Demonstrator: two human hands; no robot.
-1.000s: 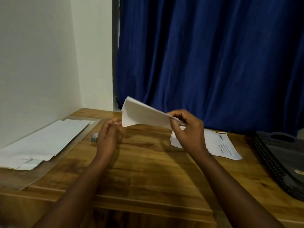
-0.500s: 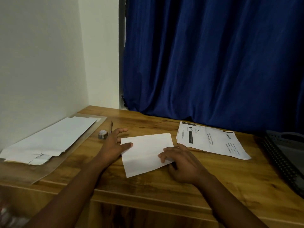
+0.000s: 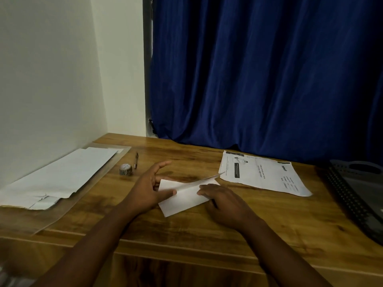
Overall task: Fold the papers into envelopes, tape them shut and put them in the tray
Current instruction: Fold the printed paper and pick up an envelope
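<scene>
A white paper (image 3: 184,198) lies on the wooden table in front of me, its far half lifted along a crease and tilted toward me. My left hand (image 3: 148,188) pinches the raised flap at its left end, thumb on the near face and fingers behind. My right hand (image 3: 224,201) presses fingertips down on the paper's right part. A small tape roll (image 3: 125,169) stands left of my left hand. The dark grey tray (image 3: 352,195) sits at the right edge, partly cut off.
A stack of printed sheets (image 3: 263,175) lies behind my right hand. A pen (image 3: 136,160) lies by the tape roll. White papers (image 3: 62,175) rest on a clear plastic sheet (image 3: 87,199) along the left wall. A blue curtain hangs behind the table.
The paper, held in the air a second ago, came down flat on the table. Its far half has since been lifted and is folding toward me.
</scene>
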